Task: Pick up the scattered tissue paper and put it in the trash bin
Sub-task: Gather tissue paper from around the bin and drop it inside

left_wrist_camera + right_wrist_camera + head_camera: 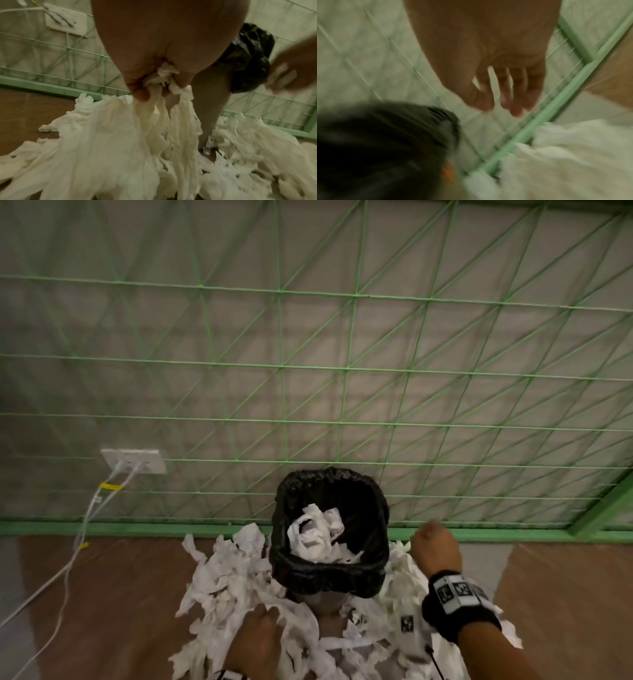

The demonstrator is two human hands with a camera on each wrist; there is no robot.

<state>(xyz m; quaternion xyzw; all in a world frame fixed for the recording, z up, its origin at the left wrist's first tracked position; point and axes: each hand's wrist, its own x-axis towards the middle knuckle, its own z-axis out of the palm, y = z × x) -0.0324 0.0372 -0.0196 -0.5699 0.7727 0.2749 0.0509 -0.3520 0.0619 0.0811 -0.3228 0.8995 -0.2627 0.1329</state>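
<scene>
A trash bin (330,577) lined with a black bag stands on the floor by the wall, with crumpled white tissue (317,534) inside. Torn tissue paper (233,573) lies heaped around the bin's base. My left hand (257,642) grips a bunch of tissue strips (159,97) in front of the bin; the strips hang from my fist to the pile. My right hand (433,546) hovers just right of the bin's rim, holding nothing. In the blurred right wrist view its fingers (505,94) hang straight and slightly apart beside the bin (385,148).
A green wire grid fence (342,368) with a green base rail (513,534) runs along the grey wall behind the bin. A wall socket (135,462) at the left has white cables (82,529) trailing to the brown floor (102,594).
</scene>
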